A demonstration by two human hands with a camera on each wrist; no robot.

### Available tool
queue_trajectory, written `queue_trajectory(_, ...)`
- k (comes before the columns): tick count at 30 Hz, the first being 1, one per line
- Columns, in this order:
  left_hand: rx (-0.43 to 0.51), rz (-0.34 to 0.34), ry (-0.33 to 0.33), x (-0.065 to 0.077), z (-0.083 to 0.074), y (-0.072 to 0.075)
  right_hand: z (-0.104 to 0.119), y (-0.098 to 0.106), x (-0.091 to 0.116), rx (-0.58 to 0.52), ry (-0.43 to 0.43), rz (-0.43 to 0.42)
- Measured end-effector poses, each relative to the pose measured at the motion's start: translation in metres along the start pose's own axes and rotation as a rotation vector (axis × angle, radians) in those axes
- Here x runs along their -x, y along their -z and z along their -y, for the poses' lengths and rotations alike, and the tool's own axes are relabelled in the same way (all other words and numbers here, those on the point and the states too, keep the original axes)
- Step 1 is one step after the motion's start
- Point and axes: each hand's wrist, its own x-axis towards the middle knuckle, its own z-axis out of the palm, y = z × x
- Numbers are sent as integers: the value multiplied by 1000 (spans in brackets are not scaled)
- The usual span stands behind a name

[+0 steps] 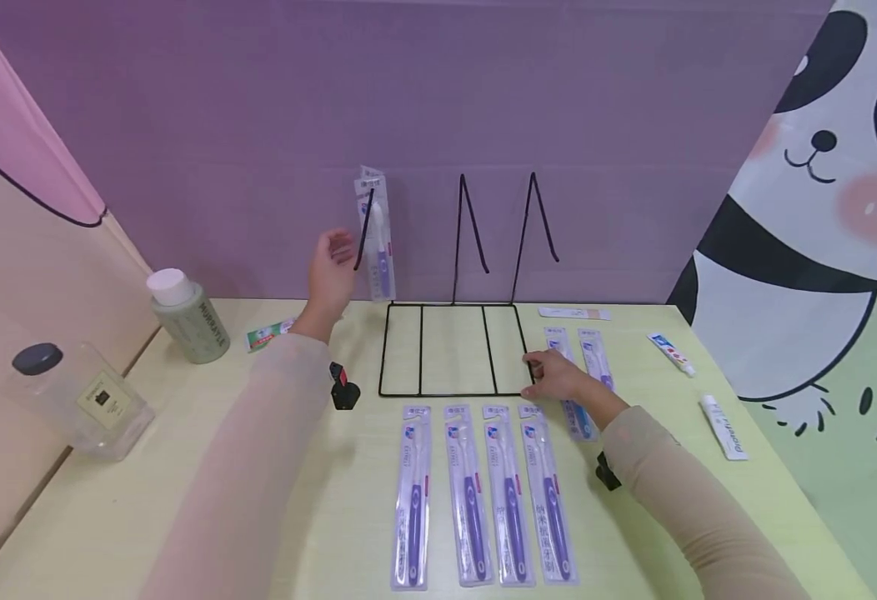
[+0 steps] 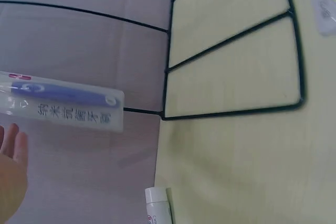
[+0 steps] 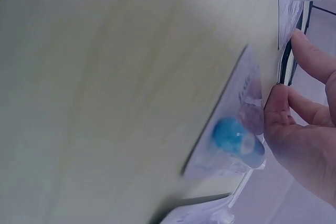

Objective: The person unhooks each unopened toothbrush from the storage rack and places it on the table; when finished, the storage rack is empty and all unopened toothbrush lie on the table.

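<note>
A black wire display rack (image 1: 438,395) with three upright hooks stands on the table. A packaged purple toothbrush (image 1: 382,242) hangs on its left hook, its lower end large in the left wrist view (image 2: 68,98). My left hand (image 1: 331,279) is raised just left of that pack, fingers loosely extended beside it. With thumb and fingers, my right hand (image 1: 562,377) pinches the rack's base near its front right corner; the right wrist view shows those fingertips (image 3: 278,103) at the dark wire. A blue toothbrush pack (image 1: 579,421) lies partly under the right hand.
Several packaged purple toothbrushes (image 1: 470,500) lie in a row before the rack. Another pack (image 1: 596,357), a slim box (image 1: 573,313) and toothpaste tubes (image 1: 671,353) (image 1: 724,427) lie right. At left are a green-grey bottle (image 1: 191,321), a clear bottle (image 1: 97,408) and a green tube (image 1: 268,335).
</note>
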Motion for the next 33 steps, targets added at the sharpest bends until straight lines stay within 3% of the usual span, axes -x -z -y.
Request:
queue_trajectory(6,82,-11,61,-7,2,-5,0,0,-1,-10,-7,6)
queue_trajectory(14,13,-126,34,-6,7,-17,-1,0,-3,-16,-12,-6)
queue_trajectory(23,-91,-122,-22,-2,8,-24,1,1,-1,-26,-7,3)
queue_trajectory(28,-99,-129,-25,1,5,-24,2,1,1,-31,-11,-2)
queue_trajectory(33,-108,-32,-52,6,-2,-26,2,2,3,-35,-16,-2)
